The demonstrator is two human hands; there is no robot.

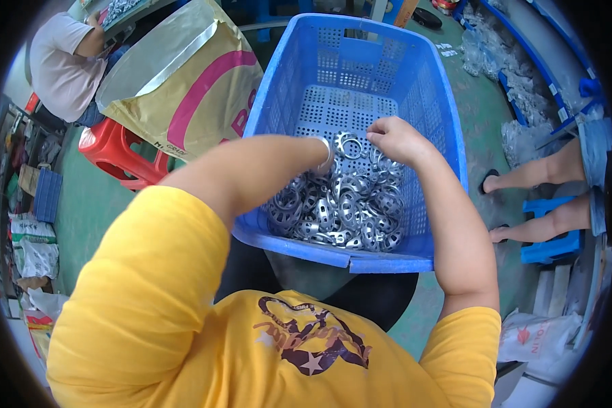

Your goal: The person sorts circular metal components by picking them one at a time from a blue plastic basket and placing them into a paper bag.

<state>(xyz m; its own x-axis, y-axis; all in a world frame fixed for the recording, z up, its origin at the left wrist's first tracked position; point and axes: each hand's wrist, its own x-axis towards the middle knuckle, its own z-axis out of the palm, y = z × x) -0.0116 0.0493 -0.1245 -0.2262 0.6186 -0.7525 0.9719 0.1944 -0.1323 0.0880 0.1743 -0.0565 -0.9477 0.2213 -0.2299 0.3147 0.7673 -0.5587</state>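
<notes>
A blue plastic basket (270, 88) with perforated walls stands in front of me. Silvery slotted metal rings (350, 207) lie heaped in its near half. My right hand (396, 138) is over the basket's right side, fingers curled and thumb pressed to the forefinger; anything between them is hidden. Just left of it, one metal ring (349, 147) sits apart at the heap's far edge. My left hand (321, 162) reaches down at the heap's far left, bent under the wrist, so its fingers are out of sight. A pale band shows at that wrist.
A large tan paper sack (183, 81) leans left of the basket, beside a red plastic stool (112, 151) where another person sits. At right are another person's bare legs, a blue stool (554, 234) and blue-edged shelves with clear plastic bags (517, 102).
</notes>
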